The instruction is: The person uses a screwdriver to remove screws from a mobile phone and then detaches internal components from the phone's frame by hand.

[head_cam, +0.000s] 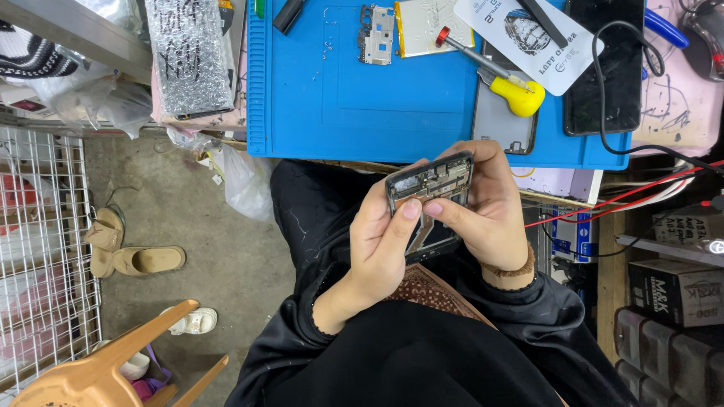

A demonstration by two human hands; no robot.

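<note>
Head view: opened phone between left hand and right hand.

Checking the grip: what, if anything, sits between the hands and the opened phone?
Nothing visible. The left hand and right hand both hold the opened phone directly, thumbs pressed on its exposed inside.

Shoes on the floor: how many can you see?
3. Two tan sandals lie together by the wire rack; one white shoe sits beside the orange stool. Others may be hidden under the stool.
</note>
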